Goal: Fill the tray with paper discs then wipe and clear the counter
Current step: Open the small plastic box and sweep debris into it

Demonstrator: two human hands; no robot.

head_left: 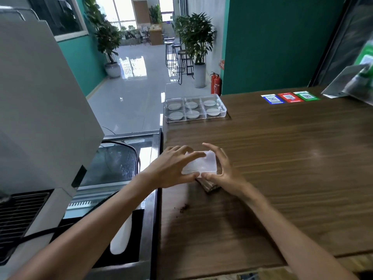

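Note:
A clear plastic tray (pixel 224 110) with several compartments stands at the far left corner of the wooden counter (pixel 282 158), a white paper disc (pixel 174 116) lying in each compartment. Nearer to me, a small clear plastic box (pixel 203 164) is held between both hands just above the counter. My left hand (pixel 171 168) grips its left side, fingers over the top and thumb at the near edge. My right hand (pixel 222 168) grips its right side. Something dark sits under the box, mostly hidden.
A small pile of dark crumbs (pixel 184 208) lies on the counter near its left edge. Three coloured QR cards (pixel 290 97) lie at the back. A grey machine (pixel 40 118) and a glass-topped freezer (pixel 121 158) stand to the left, below counter level.

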